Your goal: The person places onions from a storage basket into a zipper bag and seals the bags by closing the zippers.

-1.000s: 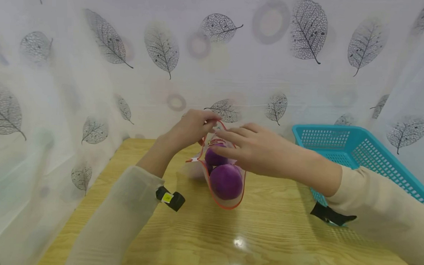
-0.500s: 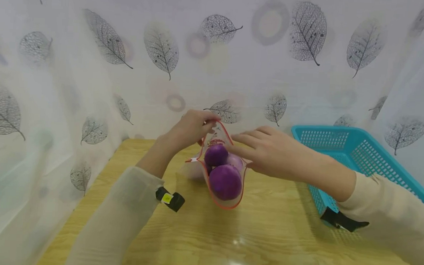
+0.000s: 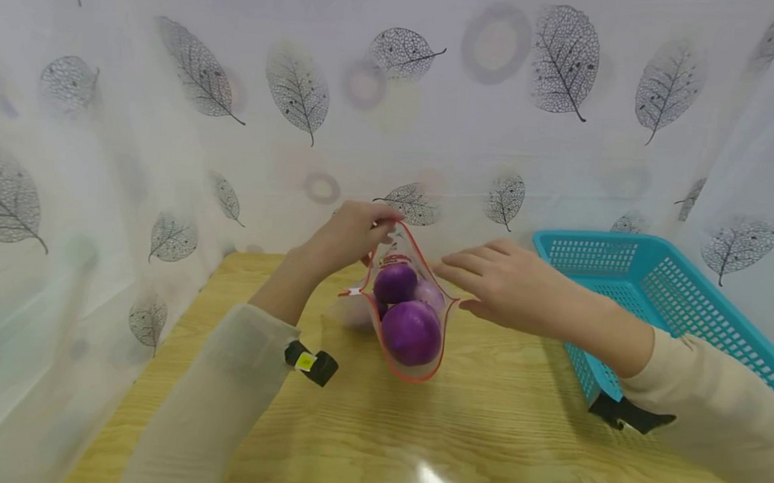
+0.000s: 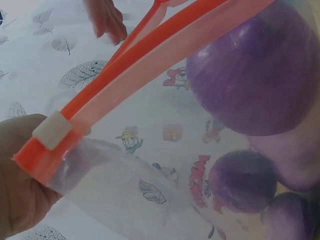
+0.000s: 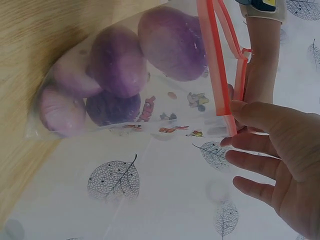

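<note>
A clear zip bag (image 3: 445, 306) with red-orange edging stands on the table with its mouth spread wide. Inside are several round purple vegetables (image 3: 411, 332) that look like red onions, the largest one by the mouth. My left hand (image 3: 344, 235) pinches the far rim of the bag. A white slider (image 4: 52, 130) sits at the corner of the zip strip, in front of the left hand in the left wrist view. My right hand (image 3: 519, 288) is at the bag's right corner, fingers extended, thumb and forefinger spread. In the right wrist view its thumb (image 5: 250, 112) overlaps the red strip.
A turquoise plastic basket (image 3: 630, 291) with perforated sides stands on the right of the wooden table (image 3: 351, 429), partly behind the right forearm. A pale curtain (image 3: 445, 142) printed with leaves hangs close behind the table and along its left.
My right hand has moved right, from over the bag's mouth to its right corner, uncovering the vegetables. The left hand has kept its grip on the rim.
</note>
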`<state>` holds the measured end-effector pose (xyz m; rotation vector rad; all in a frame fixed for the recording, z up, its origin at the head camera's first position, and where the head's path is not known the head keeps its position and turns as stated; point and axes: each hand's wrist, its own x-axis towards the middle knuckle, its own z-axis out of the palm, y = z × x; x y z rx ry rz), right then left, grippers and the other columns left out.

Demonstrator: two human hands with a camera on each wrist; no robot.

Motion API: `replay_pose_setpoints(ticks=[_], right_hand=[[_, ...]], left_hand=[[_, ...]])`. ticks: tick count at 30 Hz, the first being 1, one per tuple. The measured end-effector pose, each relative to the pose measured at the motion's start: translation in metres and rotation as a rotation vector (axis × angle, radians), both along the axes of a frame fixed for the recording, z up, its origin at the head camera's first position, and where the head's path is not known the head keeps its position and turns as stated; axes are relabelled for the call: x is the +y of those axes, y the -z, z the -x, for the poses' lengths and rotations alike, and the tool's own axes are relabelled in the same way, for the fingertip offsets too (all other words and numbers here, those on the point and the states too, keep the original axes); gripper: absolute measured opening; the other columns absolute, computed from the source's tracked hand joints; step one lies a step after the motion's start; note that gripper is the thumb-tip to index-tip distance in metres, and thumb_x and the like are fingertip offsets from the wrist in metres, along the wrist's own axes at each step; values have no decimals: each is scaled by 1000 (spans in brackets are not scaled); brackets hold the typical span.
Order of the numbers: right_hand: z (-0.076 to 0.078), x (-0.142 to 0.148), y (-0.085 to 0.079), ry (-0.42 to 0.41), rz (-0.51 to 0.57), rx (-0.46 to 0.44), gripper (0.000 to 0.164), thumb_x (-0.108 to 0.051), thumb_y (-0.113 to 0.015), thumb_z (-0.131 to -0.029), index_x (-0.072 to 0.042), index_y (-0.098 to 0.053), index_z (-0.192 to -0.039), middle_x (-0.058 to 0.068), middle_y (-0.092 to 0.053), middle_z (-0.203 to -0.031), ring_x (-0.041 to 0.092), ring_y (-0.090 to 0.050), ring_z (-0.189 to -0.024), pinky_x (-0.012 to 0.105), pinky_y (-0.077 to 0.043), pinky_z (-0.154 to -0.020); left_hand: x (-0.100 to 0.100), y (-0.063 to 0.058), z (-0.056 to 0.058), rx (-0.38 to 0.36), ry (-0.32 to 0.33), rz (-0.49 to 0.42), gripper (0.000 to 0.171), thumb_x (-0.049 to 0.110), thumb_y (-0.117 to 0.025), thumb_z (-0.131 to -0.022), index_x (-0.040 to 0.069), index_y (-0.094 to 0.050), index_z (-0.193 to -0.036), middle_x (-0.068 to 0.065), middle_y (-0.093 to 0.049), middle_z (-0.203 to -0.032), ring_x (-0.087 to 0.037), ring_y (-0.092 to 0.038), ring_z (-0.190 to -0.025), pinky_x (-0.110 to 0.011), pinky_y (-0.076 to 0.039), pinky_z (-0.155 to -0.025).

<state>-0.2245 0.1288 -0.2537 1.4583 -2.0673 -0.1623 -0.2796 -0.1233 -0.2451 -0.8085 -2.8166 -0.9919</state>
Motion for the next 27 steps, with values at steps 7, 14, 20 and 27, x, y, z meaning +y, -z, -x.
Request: replay_pose_setpoints(ticks=[7,14,20,27], right_hand=[[1,-1,12,21,23,-9,55,-29,-81,-73,0,-63,-116,10,-68,-109,24,-64,-99,39,-53,-81],[3,-2,21,37,58,-61,44,-26,-78,-75,-1,-66,-110,8,-70,-99,25,-67,-92,41,-54,-79],[6,-3,29,-32,124,-57,37,-22,-79,-73,-2,-69,-103,7,-72,-91,22,-69,-84,38,-55,-73],[10,-5,36,-160,191,-64,16,-20,-71,-82,-6,-72,-90,1,-73,-82,16,-69,-75,33,-54,-65]], left_hand=[[-1,0,1,-7,-3,-11,30,12,-46,-100,9,-61,-126,-13,-67,-112,-20,-70,-88,-30,-54,-50],[-2,1,0,-12,-9,-28,31,11,-47,-99,10,-61,-126,-12,-68,-110,-20,-70,-89,-29,-54,-50],[-2,1,-1,-6,-7,-31,30,11,-48,-99,10,-61,-126,-12,-69,-107,-19,-70,-87,-32,-55,-51],[-1,2,-2,-9,-5,-37,30,11,-48,-99,9,-61,-127,-12,-68,-105,-20,-70,-88,-28,-54,-49]])
